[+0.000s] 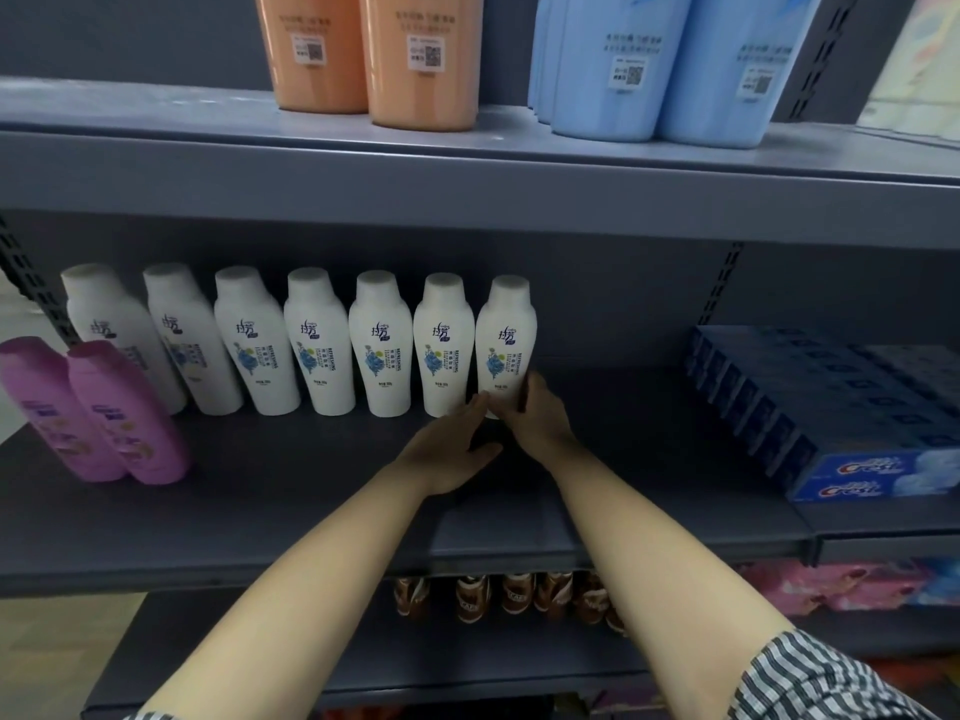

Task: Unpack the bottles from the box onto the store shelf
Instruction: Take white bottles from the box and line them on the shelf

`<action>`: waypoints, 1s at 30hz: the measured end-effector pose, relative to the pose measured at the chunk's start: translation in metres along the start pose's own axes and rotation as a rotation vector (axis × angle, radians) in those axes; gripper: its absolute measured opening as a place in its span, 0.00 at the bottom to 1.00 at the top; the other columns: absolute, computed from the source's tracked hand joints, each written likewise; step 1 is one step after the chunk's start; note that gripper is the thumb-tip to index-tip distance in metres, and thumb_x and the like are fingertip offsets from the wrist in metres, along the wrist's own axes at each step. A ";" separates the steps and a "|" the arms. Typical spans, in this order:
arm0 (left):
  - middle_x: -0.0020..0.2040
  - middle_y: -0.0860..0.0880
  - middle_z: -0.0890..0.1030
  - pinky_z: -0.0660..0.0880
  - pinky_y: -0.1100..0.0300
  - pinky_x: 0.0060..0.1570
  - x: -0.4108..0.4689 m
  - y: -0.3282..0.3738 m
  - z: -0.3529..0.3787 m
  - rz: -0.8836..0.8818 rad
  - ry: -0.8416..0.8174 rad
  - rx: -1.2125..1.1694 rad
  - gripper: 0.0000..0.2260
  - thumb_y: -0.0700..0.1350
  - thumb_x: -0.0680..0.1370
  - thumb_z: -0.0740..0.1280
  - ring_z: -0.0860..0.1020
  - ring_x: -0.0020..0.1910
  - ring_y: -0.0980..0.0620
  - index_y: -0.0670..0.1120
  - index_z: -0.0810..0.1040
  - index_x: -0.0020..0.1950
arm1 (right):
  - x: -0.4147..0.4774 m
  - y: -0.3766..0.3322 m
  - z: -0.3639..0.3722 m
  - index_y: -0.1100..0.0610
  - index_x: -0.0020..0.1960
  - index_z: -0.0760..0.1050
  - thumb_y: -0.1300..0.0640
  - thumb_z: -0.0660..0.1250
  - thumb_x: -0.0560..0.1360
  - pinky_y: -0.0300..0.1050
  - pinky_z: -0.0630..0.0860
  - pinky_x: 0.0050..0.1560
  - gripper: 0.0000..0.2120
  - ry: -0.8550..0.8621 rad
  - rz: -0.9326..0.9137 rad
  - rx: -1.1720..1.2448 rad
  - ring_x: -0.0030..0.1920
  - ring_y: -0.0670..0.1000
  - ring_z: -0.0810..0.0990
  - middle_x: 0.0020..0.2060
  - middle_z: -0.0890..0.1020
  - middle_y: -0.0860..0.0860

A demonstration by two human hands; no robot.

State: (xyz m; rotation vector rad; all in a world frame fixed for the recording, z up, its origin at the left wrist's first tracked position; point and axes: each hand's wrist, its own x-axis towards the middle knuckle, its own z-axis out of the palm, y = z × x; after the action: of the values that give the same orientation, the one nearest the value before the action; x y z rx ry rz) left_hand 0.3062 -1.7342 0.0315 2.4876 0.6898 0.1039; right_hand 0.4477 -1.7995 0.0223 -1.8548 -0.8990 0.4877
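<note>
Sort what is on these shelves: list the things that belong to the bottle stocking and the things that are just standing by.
Part of the job:
- row of seven white plastic bottles with blue flower labels
- grey metal middle shelf
- left hand and right hand at the rightmost white bottle

Standing by:
- two pink bottles
- blue toothpaste boxes
- orange bottles
- light blue bottles
- brown bottles below

Soft, even light is falling from above, leaving the shelf (311,491) recess dim and casting faint shadows under the forearms. Wide-angle distortion is bending the edges, and everything is looking slightly blurred.
</note>
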 end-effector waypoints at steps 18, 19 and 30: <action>0.78 0.48 0.58 0.60 0.57 0.72 -0.155 -0.067 -0.033 0.079 -0.005 0.151 0.31 0.56 0.80 0.60 0.59 0.76 0.49 0.47 0.52 0.79 | -0.149 -0.044 0.069 0.57 0.72 0.68 0.47 0.71 0.73 0.44 0.70 0.64 0.31 0.029 -0.028 -0.348 0.67 0.53 0.74 0.67 0.76 0.53; 0.78 0.48 0.58 0.60 0.57 0.73 -0.165 -0.073 -0.034 0.079 -0.014 0.152 0.31 0.56 0.80 0.60 0.59 0.76 0.49 0.47 0.52 0.79 | -0.160 -0.046 0.077 0.57 0.72 0.68 0.48 0.71 0.73 0.43 0.70 0.64 0.31 0.036 -0.029 -0.354 0.67 0.53 0.74 0.67 0.75 0.53; 0.79 0.51 0.55 0.54 0.59 0.75 -0.246 -0.114 0.001 0.074 0.006 0.047 0.31 0.52 0.80 0.62 0.51 0.78 0.54 0.49 0.52 0.79 | -0.240 -0.035 0.136 0.55 0.64 0.75 0.54 0.70 0.73 0.45 0.73 0.60 0.20 0.078 -0.050 -0.417 0.59 0.51 0.78 0.59 0.78 0.52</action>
State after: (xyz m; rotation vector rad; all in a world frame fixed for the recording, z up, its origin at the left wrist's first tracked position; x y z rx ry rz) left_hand 0.0422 -1.7747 -0.0125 2.5596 0.6095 0.1244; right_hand 0.1884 -1.8922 -0.0196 -2.2022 -1.0502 0.2026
